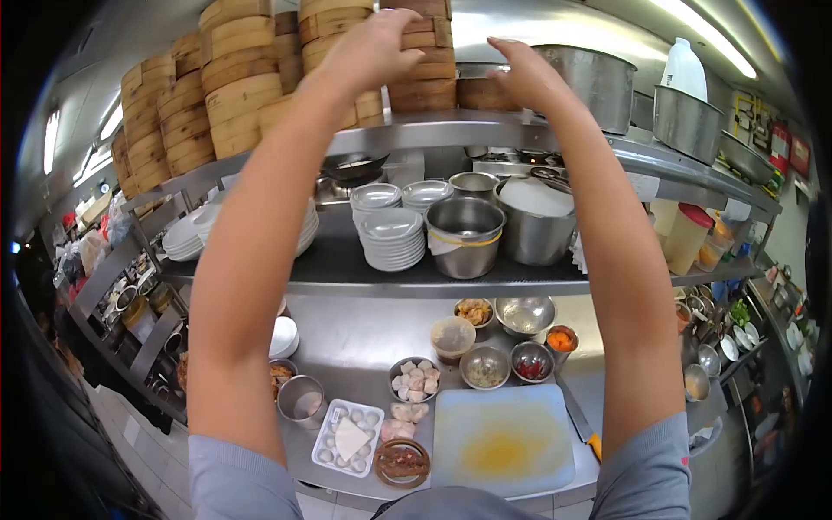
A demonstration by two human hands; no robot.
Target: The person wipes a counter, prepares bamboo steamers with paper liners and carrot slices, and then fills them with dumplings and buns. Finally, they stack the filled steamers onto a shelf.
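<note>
Both my arms reach up to the top steel shelf. My left hand (377, 56), fingers and thumb apart, is raised beside a tall stack of bamboo steamers (423, 94) and overlaps it in this view. My right hand (527, 80) is open on the other side of that stack, its fingers stretched toward the left. Behind its fingertips sits a lower bamboo steamer (485, 95). More steamer stacks (238, 100) fill the shelf to the left of my left hand. A large metal pot (598, 91) stands just right of my right hand.
The middle shelf holds stacked white plates (392, 243) and a steel pot (465, 247). On the counter below are a stained cutting board (503, 416), a knife (582, 425), a bowl of pale chunks (414, 380) and a tray of eggs (334, 444).
</note>
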